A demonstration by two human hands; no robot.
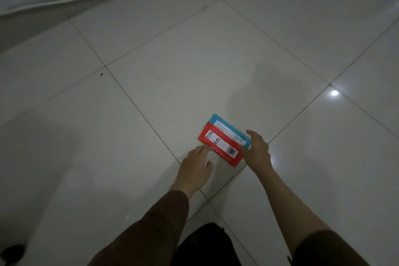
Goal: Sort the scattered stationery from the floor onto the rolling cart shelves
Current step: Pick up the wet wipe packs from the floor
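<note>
- We had our left hand [195,163], fingers straight, touching the flat red paper packet [220,144] on the floor.
- Our right hand [257,147] seemingly pinched it with the blue packet [230,128] beneath.
- Pickup step; next, lift both together.

Your floor [194,60]: glossy, smooth tile, reflecting lamps. Red packet [218,147] and blue packet [226,127]: smooth, printed paper labels.
</note>
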